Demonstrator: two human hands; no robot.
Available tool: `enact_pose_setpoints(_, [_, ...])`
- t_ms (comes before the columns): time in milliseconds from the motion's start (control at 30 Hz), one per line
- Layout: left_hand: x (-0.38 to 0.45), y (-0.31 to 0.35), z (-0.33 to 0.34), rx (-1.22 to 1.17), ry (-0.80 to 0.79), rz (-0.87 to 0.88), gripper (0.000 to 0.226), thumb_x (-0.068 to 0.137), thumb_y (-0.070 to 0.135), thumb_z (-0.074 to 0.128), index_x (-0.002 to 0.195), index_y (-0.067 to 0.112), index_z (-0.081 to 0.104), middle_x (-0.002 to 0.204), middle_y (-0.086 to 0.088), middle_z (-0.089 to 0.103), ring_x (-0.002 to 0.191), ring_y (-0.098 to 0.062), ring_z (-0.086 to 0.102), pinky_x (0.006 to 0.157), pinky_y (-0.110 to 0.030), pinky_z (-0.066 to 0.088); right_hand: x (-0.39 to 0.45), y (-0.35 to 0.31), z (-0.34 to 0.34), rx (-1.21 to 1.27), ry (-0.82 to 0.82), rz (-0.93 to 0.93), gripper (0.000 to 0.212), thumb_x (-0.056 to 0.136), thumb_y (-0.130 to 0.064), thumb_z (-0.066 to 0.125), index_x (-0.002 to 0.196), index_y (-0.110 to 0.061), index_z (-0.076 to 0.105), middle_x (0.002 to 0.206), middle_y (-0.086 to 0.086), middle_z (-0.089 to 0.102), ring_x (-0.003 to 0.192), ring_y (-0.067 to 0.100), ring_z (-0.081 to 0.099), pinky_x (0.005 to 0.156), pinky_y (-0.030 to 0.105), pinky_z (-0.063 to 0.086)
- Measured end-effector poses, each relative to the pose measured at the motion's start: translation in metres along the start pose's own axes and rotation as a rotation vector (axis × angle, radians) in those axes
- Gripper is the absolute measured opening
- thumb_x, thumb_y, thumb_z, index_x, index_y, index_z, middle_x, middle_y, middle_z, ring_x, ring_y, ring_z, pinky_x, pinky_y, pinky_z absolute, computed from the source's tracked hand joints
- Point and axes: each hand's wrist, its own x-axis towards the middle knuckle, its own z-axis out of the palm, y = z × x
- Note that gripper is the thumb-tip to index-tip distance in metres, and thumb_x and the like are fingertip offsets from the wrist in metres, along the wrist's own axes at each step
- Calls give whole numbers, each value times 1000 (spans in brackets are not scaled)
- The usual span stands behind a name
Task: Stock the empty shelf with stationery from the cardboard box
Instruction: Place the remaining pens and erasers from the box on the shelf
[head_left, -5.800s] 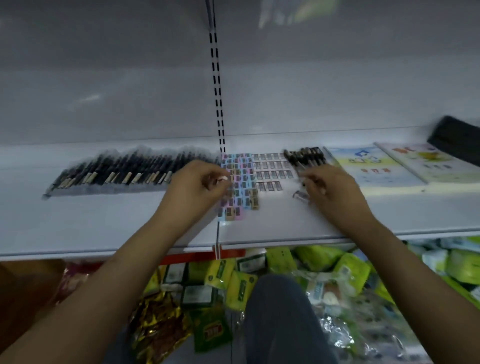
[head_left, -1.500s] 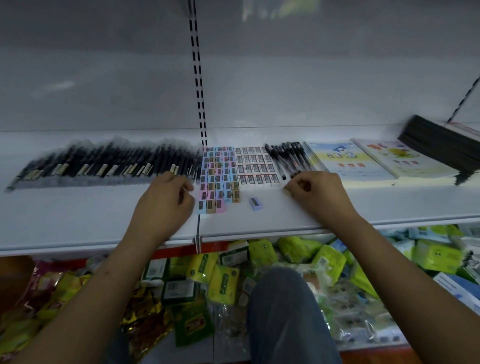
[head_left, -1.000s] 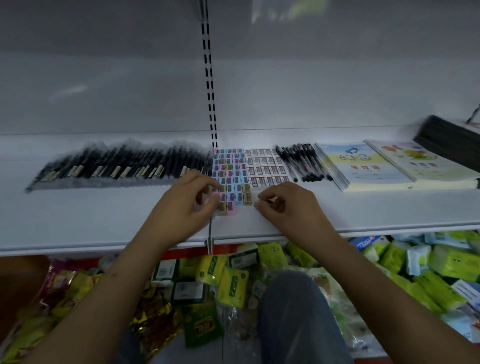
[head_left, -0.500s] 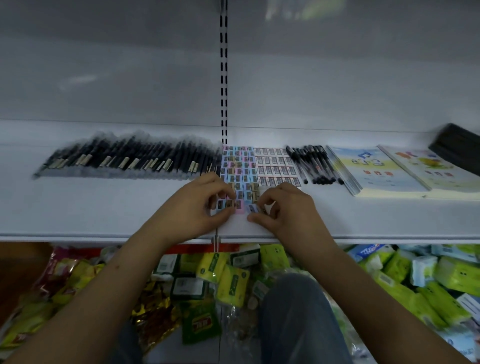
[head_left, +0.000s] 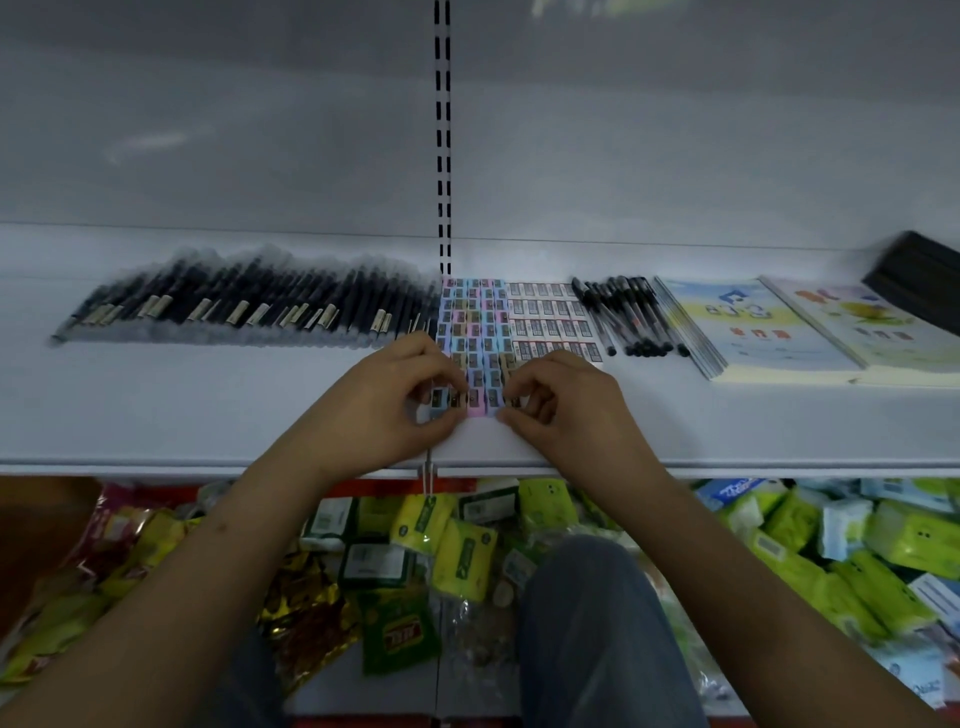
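Two bare hands meet at the front of a white metal shelf (head_left: 208, 405) backed by a plain grey-white panel with a slotted upright (head_left: 443, 156) running down its middle. The left hand (head_left: 384, 400) and the right hand (head_left: 566, 410) lie knuckles-up on the shelf, forearms reaching in from below, fingers curled inward toward each other. Between their fingertips sits the near end of a block of small pastel sharpeners (head_left: 475, 338), laid in tight columns that run away from the hands toward the back panel; the left thumb and fingers pinch one sharpener at the near-left corner, while the right fingertips pinch the near-right edge of the same row. Just beyond the right hand lie rows of white erasers (head_left: 550, 322), then a cluster of black pens (head_left: 628, 322) and flat exercise books (head_left: 753, 327) farther out to that side. Beyond and outward of the left hand stretches a long row of dark wrapped pens (head_left: 249, 306). Beneath the wrists, a lower level holds green and yellow packets (head_left: 457, 551), with a jeans-clad knee (head_left: 592, 613) in front of them.
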Motion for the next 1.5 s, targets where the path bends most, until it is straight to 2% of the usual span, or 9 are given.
enact_pose_setpoints(167, [-1,0,0,2,0,10,21,86,38,71,105,30,66,103,14,50,87,-3,51,74,-19,45,-1,0,3,19,26,5,18,79,-21,80,88,-19,64,91,-5,54,71,9,54,67,14,44])
enact_pose_setpoints(300, [-2,1,-1,-40,72,-55,30,85,45,68,109,30,60,103,13,48,86,-7,52,71,-20,45,-4,0,0,72,43,64,37,79,-38,78,108,-25,59,107,-10,49,80,4,55,70,10,45])
enact_pose_setpoints(400, [-4,1,-4,-76,166,-106,12,92,37,57,101,29,56,93,12,50,82,-7,52,67,-26,43,-6,1,-3,66,46,137,47,80,-48,74,117,-26,55,105,-11,55,86,1,53,74,12,44])
enact_pose_setpoints(767, [-1,3,-2,-62,40,-176,4,89,23,56,88,24,53,85,5,54,72,-12,51,64,-34,46,-5,1,4,-8,31,116,40,86,-46,68,117,-22,58,105,-7,58,96,9,52,82,23,44])
enact_pose_setpoints(1033, [-125,6,-76,154,344,-358,38,93,37,51,129,25,54,124,10,50,112,-6,47,91,-25,38,26,-92,26,38,150,-168,46,95,-45,42,122,-13,61,121,3,61,115,18,51,100,28,38])
enact_pose_setpoints(1133, [-246,14,-125,327,413,-634,35,92,35,51,125,24,56,122,8,51,110,-7,49,93,-23,37,36,-168,82,170,-28,-371,47,99,-44,43,132,-12,54,131,4,55,123,18,46,107,17,27])
enact_pose_setpoints(1367, [-477,42,-183,477,467,-1477,19,100,26,50,115,27,61,114,3,56,109,-16,56,90,-28,43,-16,-366,237,223,-700,-949,40,102,-40,40,136,-23,51,133,0,57,121,18,51,104,40,40])
enact_pose_setpoints(1433, [-509,40,-170,540,306,-1587,26,98,31,53,123,26,57,121,3,52,110,-14,54,90,-27,45,-37,-403,270,68,-971,-1006,49,100,-45,44,146,-30,38,148,-2,43,131,18,43,108,41,39])
enact_pose_setpoints(1500, [-525,39,-150,523,-60,-1619,37,97,39,52,130,24,50,126,0,47,114,-18,52,90,-32,48,-51,-424,298,-210,-1212,-1031,63,98,-45,50,153,-30,23,158,2,25,139,25,34,109,39,37])
